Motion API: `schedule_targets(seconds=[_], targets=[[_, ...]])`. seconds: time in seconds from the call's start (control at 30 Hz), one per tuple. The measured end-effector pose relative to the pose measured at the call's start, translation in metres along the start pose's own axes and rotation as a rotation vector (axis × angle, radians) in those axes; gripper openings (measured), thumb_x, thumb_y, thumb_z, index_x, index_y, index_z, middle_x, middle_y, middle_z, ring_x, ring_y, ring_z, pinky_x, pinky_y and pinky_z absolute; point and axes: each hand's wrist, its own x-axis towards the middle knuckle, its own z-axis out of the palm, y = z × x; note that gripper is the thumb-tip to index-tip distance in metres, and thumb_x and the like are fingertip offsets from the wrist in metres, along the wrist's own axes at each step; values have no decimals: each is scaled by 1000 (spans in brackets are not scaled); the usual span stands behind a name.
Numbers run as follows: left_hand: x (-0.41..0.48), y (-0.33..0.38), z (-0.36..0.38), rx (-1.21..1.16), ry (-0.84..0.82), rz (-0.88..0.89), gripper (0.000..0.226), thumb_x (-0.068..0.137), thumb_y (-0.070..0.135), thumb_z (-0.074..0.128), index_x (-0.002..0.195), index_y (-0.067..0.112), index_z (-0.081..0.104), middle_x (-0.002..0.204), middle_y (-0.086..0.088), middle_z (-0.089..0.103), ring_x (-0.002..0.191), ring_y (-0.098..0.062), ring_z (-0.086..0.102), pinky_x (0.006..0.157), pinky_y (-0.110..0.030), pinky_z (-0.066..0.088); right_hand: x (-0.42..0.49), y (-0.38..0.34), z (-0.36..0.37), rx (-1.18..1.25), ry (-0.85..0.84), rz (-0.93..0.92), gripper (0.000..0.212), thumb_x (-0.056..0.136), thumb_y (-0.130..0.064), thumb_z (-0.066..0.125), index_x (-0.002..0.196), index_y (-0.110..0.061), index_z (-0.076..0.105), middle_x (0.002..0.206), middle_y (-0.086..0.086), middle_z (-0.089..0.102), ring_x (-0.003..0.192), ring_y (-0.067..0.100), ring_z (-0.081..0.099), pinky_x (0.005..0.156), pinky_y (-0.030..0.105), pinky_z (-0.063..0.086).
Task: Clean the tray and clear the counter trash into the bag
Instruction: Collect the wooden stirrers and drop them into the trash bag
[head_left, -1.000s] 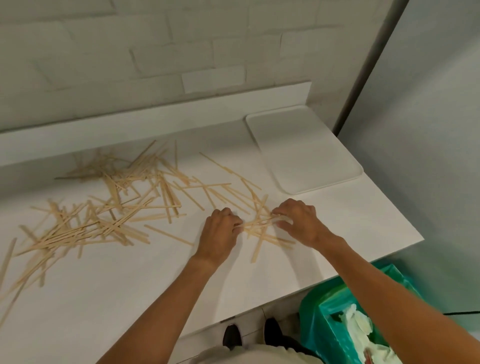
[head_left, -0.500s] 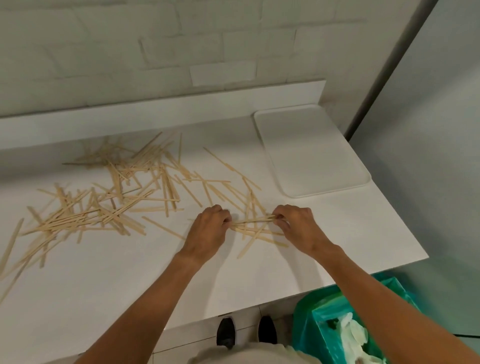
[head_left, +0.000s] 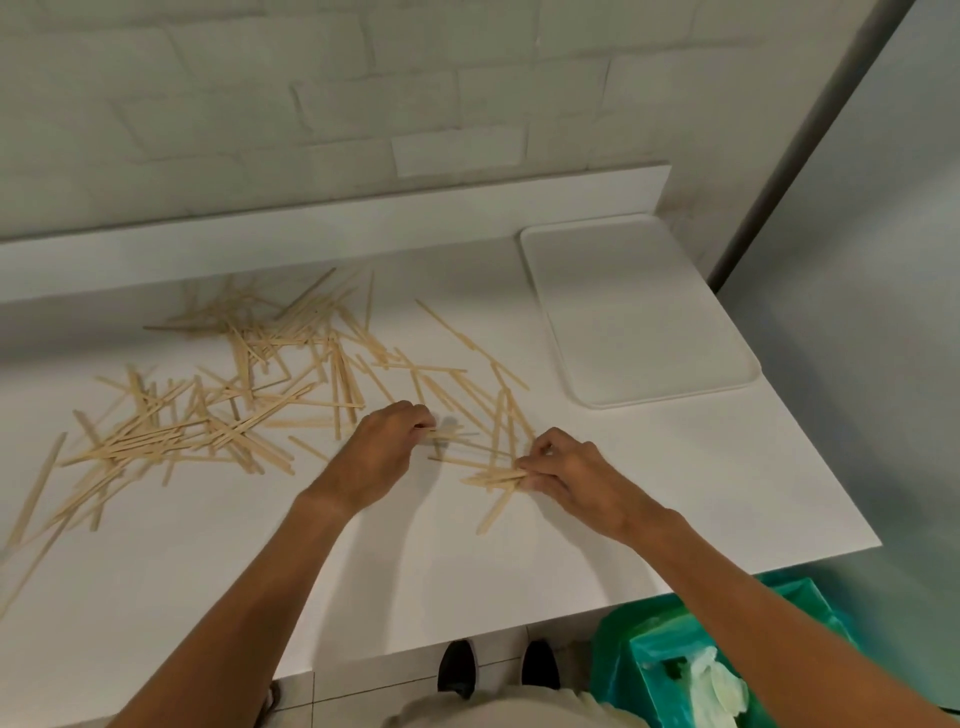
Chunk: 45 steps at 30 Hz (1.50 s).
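Observation:
Several thin wooden sticks (head_left: 228, 415) lie scattered over the white counter (head_left: 701, 493), mostly on its left and middle. My right hand (head_left: 569, 475) pinches a small bundle of sticks (head_left: 493, 477) near the counter's middle. My left hand (head_left: 387, 452) has its fingers curled on the ends of a few sticks (head_left: 447, 432) just left of that bundle. A white tray (head_left: 636, 312) lies bare at the back right corner. The green trash bag (head_left: 654, 660) stands open below the counter's right front edge, with crumpled white waste inside.
A raised white ledge (head_left: 332, 228) and a pale brick wall run behind the counter. A grey panel closes off the right side. My shoes (head_left: 457, 670) show on the tiled floor under the front edge.
My hands have drawn apart. The right hand pulled its bundle of sticks back toward the front, and the left hand stayed on sticks further left.

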Motion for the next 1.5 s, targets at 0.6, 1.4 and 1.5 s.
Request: schedule_targets(seconds=[0.6, 1.4, 1.5], targets=[[56, 28, 40, 287, -140, 339, 9, 95, 23, 58, 101, 28, 61, 117, 13, 53, 121, -10, 43, 104, -34, 25, 2, 6, 11, -320, 217, -40, 6, 98, -22, 56, 96, -19, 61, 105, -7, 55, 88, 16, 50, 77, 31, 41], [62, 35, 44, 250, -218, 131, 23, 91, -3, 41, 94, 19, 46, 100, 3, 44, 94, -17, 38, 84, -31, 30, -4, -8, -12, -24, 201, 248, 15, 105, -26, 30, 97, -21, 41, 82, -2, 48, 70, 20, 50, 64, 44, 50], [62, 38, 49, 327, -149, 160, 32, 83, -11, 40, 100, 15, 47, 100, -2, 45, 93, -21, 42, 81, -31, 30, -7, -13, -15, -9, 197, 260, 24, 105, -38, 26, 94, -22, 40, 78, -5, 48, 68, 17, 49, 63, 41, 50]])
